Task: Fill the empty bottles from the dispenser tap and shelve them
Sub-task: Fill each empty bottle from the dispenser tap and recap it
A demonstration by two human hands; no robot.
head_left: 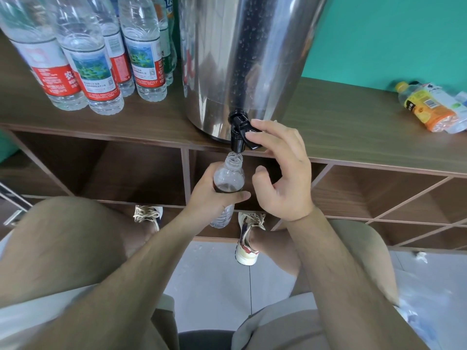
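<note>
A steel dispenser (240,54) stands on the wooden shelf top (348,122), its black tap (240,132) hanging over the front edge. My left hand (214,198) grips a clear uncapped bottle (228,176) upright, with its mouth just under the spout. My right hand (280,170) reaches up to the tap, fingertips on its black lever. I cannot make out a water stream. Several labelled clear bottles (96,69) stand in a group on the shelf top left of the dispenser.
An orange-labelled bottle (427,107) lies on its side at the right end of the shelf top, next to another clear one. Open cubby compartments (121,170) sit below. My knees and shoes are close to the shelf front, over a grey tiled floor.
</note>
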